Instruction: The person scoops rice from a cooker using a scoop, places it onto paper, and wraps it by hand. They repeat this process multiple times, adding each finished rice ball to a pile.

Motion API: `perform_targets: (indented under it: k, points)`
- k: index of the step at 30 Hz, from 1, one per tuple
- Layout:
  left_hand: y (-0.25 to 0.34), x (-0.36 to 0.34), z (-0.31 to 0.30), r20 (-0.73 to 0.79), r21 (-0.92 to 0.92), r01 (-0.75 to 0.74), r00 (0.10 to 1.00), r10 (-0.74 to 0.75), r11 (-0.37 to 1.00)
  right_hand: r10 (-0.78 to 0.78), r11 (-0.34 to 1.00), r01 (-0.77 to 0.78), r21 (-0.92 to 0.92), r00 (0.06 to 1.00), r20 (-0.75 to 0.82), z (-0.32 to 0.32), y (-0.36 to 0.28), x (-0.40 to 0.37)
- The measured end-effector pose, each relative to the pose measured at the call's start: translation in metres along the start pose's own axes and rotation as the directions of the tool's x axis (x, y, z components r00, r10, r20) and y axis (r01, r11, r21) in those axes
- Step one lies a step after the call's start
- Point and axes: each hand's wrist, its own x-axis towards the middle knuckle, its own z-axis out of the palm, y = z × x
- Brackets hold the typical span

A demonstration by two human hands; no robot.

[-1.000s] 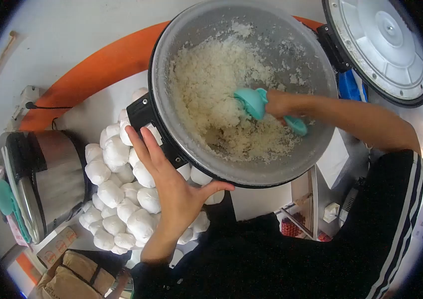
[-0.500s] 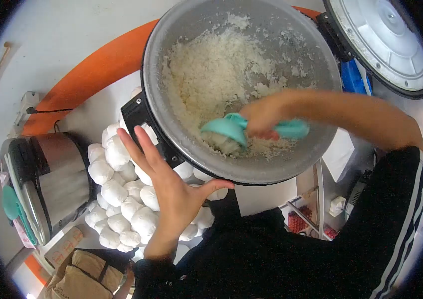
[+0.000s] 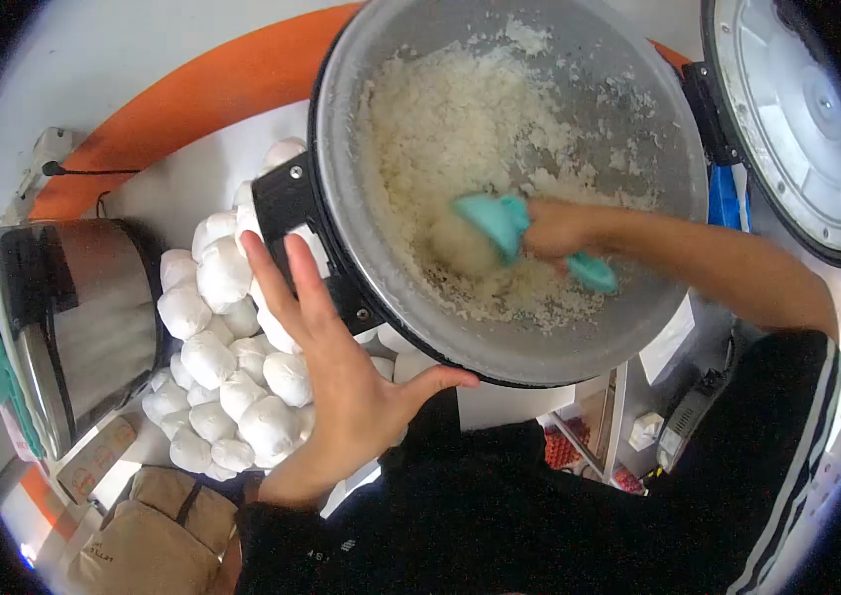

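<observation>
A large rice cooker (image 3: pixel 628 332) stands tilted in view, its grey inner pot holding cooked white rice (image 3: pixel 460 119) heaped toward the left. Inside it, my right hand (image 3: pixel 554 230) is closed around a teal rice scoop (image 3: pixel 492 220). The scoop's bowl is down in the rice, and its handle end pokes out behind my hand. My left hand (image 3: pixel 346 372) is spread wide at the cooker's lower left, thumb against the outer rim and fingers beside the black side handle (image 3: pixel 286 193). It grasps nothing.
Several white round bundles (image 3: pixel 210 359) are piled left of the cooker. Its hinged lid (image 3: pixel 797 119) stands raised at the right. A second steel cooker (image 3: pixel 108 317) with a teal scoop on its side is at the far left. A brown bag (image 3: pixel 158 535) lies below it.
My right hand has moved the scoop slightly up and right through the rice, its bowl now tipped differently. My left hand keeps its spread pose at the rim. The camera view has shifted a little.
</observation>
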Motion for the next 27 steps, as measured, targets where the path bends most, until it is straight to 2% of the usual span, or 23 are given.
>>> perform_targets:
  k: [1,4,6,9,12,15,18,19,22,23,24,25,26,27]
  points:
    - [-0.001,0.001,0.001,-0.029,-0.003,-0.012,1.000,0.012,1.000,-0.066,0.998,0.065,0.028,0.997,0.047,0.012,-0.018,-0.004]
    - [-0.006,0.000,0.008,-0.095,-0.014,-0.046,0.995,0.044,0.999,-0.056,0.998,0.052,0.044,0.994,0.093,0.041,-0.034,0.012]
    - [-0.007,0.004,0.008,-0.114,-0.020,-0.059,0.992,0.056,0.998,-0.085,0.996,0.083,0.044,0.994,0.070,0.042,-0.038,-0.007]
    - [-0.005,-0.001,0.007,-0.132,-0.076,-0.084,0.989,0.073,0.994,-0.075,0.997,0.075,0.000,0.989,0.124,0.035,-0.032,-0.024]
    - [0.000,-0.001,0.004,-0.158,-0.109,-0.083,0.985,0.065,0.991,-0.087,0.991,0.070,0.112,0.985,0.152,0.016,-0.030,-0.057]
    - [0.000,-0.007,0.004,-0.193,-0.159,-0.116,0.977,0.084,0.980,-0.082,0.952,-0.028,0.305,0.936,0.343,-0.015,-0.012,-0.078]
    - [0.002,-0.025,0.009,-0.313,-0.141,-0.134,0.946,0.085,0.981,-0.213,0.852,0.019,0.523,0.926,0.312,-0.021,0.014,-0.113]
    - [0.003,-0.033,0.017,-0.358,-0.150,-0.138,0.931,0.076,0.979,-0.275,0.807,0.088,0.584,0.931,0.240,-0.018,0.022,-0.129]
    - [-0.020,-0.095,0.094,-0.508,0.105,-0.187,0.834,0.214,0.977,-0.385,0.627,0.245,0.740,0.923,0.021,0.022,0.061,-0.173]
    - [-0.033,-0.120,0.129,-0.301,0.021,-0.293,0.910,0.285,0.956,-0.389,0.571,0.279,0.772,0.920,-0.045,0.044,0.072,-0.188]
    - [-0.040,-0.146,0.160,-0.087,-0.019,-0.306,0.949,0.304,0.952,-0.381,0.510,0.301,0.806,0.919,-0.102,0.067,0.086,-0.196]
    - [-0.046,-0.174,0.191,0.131,-0.061,-0.302,0.943,0.307,0.951,-0.385,0.426,0.289,0.858,0.915,-0.118,0.091,0.105,-0.194]
    - [-0.046,-0.198,0.215,0.339,-0.027,-0.244,0.910,0.239,0.969,-0.377,0.337,0.267,0.903,0.917,-0.130,0.118,0.125,-0.190]
    - [-0.048,-0.221,0.235,0.531,0.015,-0.197,0.832,0.159,0.980,-0.366,0.248,0.242,0.938,0.920,-0.141,0.145,0.144,-0.184]
